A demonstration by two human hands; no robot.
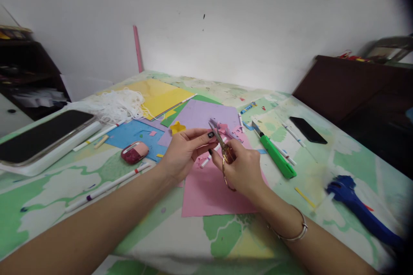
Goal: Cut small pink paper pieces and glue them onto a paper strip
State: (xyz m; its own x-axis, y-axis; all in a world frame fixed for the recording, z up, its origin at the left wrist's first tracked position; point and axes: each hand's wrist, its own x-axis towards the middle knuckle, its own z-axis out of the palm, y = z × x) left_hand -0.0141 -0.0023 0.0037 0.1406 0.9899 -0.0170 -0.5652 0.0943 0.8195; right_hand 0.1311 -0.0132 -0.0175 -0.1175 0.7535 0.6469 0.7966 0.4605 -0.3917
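My right hand [241,163] is closed on the handles of small scissors [219,137], whose blades point up and left. Just left of it, my left hand [189,150] is pinched, with its fingertips by the blades; what it holds is too small to make out. Beneath both hands lies a pink sheet [219,191]. Pink and purple paper scraps [230,131] sit behind the scissors on a purple sheet [203,114]. A yellow paper flower [177,127] rests beyond my left hand.
A green cutter [277,157], a black phone [308,129] and a blue tool [361,210] lie to the right. On the left are a maroon and pink object [134,152], markers [106,187], white string [119,105], blue sheets [132,135], yellow sheets [167,99] and a large black-screened device [45,133].
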